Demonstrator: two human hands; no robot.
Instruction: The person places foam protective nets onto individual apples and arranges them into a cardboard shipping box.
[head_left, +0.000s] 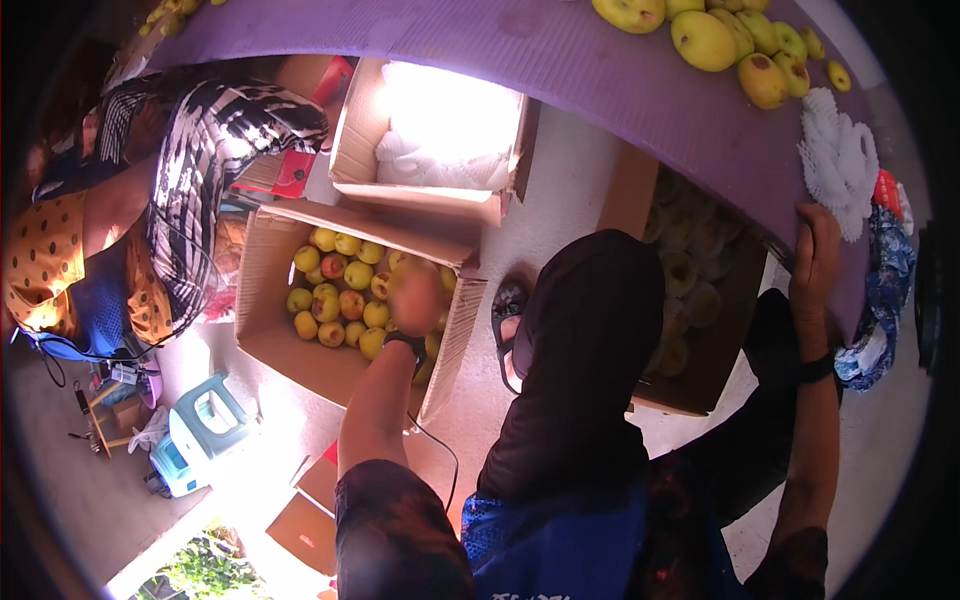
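My left hand (416, 300) reaches down into an open cardboard box (262, 277) of yellow-green and reddish apples (358, 275). The hand is blurred, so whether its fingers hold an apple cannot be told. At the right, my right hand (814, 247) rests at the edge of the purple padded table (600, 90), its fingers just below a bunch of white foam fruit nets (838, 161). Yellow apples (703, 41), some with brown spots, lie together on the tabletop above. Right of my leg stands a cardboard box (682, 386) with apples in foam nets, partly under the table.
A cardboard box (427, 195) holding white foam nets stands beyond the apple box. Another person (112, 210) sits at the left. A blue-and-white plastic stool (206, 424) stands lower left, near opened cardboard (304, 529). Patterned cloth (889, 300) hangs beside the table's right end.
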